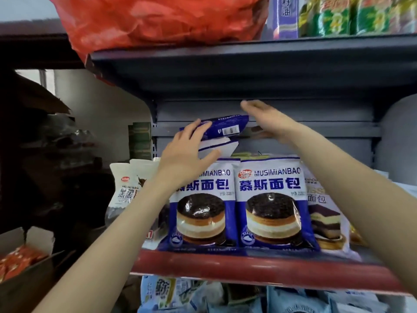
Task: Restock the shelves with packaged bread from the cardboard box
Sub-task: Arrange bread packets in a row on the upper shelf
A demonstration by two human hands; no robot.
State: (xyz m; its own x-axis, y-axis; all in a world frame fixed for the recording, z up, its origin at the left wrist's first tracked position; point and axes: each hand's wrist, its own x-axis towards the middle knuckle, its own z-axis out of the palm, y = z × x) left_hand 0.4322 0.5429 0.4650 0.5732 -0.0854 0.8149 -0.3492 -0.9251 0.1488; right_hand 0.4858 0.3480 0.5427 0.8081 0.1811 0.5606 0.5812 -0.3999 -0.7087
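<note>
Blue plastic bread packet (225, 128) sits pinched in my left hand (187, 154) above the shelf's (248, 265) front row; my right hand (268, 118) hovers spread.

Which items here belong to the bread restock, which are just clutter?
Job:
- blue bread packet, gripped by left hand
- right hand, open beside it
- mousse bread packs fronting the shelf
- cardboard box

Lying about:
- red plastic bag
- green packets on the upper shelf
- white packs
</note>
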